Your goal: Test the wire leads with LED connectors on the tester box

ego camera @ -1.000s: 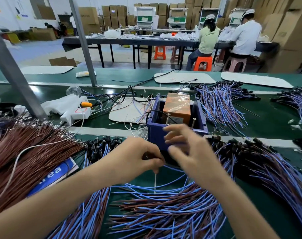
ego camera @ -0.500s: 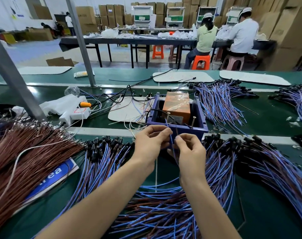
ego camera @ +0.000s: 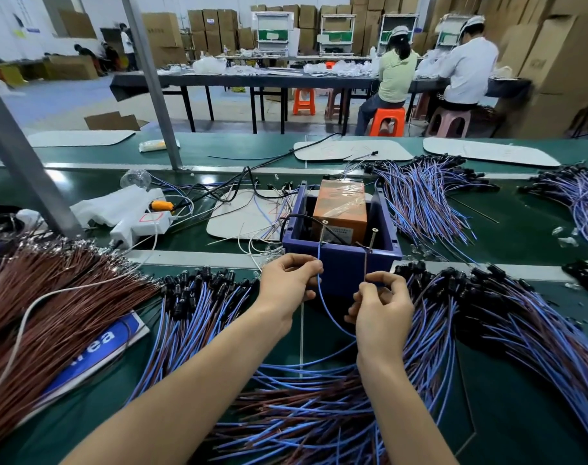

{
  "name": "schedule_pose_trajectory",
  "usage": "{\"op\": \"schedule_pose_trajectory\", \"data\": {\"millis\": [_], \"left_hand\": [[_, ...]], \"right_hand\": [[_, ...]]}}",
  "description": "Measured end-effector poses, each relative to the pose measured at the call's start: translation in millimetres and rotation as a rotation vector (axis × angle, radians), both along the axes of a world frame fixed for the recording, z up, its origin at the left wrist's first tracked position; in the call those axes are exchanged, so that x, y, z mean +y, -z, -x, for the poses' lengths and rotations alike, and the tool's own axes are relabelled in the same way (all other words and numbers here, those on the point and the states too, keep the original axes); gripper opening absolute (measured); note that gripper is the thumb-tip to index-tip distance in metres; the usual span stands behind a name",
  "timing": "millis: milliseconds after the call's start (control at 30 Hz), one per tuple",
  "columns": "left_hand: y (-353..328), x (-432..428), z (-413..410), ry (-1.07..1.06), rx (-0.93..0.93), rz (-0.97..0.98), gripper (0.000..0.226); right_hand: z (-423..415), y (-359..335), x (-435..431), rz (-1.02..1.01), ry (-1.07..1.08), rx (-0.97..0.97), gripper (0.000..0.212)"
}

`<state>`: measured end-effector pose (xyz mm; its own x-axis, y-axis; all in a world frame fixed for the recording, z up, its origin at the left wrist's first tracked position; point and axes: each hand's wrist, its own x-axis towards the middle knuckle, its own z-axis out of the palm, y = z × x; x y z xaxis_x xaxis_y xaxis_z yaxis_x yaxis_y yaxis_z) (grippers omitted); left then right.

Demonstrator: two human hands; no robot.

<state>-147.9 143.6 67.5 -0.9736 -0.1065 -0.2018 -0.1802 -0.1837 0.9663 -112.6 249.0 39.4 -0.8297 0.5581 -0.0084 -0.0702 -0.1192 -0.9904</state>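
Blue lead pinched in left hand, brown lead pinched in right hand. One tester box on green surface, two upright pins; both lead tips up at box front rim.

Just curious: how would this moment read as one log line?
left hand pinches blue lead | right hand pinches brown lead | both tips at tester box

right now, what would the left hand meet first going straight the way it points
Likely the near wall of the blue tester box, just beyond the blue lead the left hand pinches; depth is unclear.
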Motion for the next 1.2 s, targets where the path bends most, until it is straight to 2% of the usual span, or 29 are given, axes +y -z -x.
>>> {"op": "schedule_pose_trajectory", "data": {"millis": [300, 933, 1033, 1133, 1200], "left_hand": [[-1.9, -0.7, 3.9, 0.028, 0.001, -0.005, 0.005], [-4.5, -4.0, 2.6, 0.065, 0.007, 0.012, 0.008], [-9.7, -17.7, -11.2, 0.187, 0.025, 0.041, 0.011], [-10.2, -41.8, -37.1, 0.435, 0.016, 0.11, 0.016], [-8.3, -57.5, -55.8, 0.571, 0.011, 0.242, 0.017]], "right_hand": [[-4.1, -4.1, 2.2, 0.057, 0.105, 0.073, 0.02], [-4.1, -5.5, 5.9, 0.019, 0.035, 0.049, 0.016], [-13.2, -7.6, 10.6, -0.005, -0.144, -0.017, 0.02], [-25.8, -11.9, 15.1, -0.23, -0.565, -0.199, 0.018], [-32.4, -13.4, 13.7, -0.321, -0.801, -0.268, 0.017]]}}
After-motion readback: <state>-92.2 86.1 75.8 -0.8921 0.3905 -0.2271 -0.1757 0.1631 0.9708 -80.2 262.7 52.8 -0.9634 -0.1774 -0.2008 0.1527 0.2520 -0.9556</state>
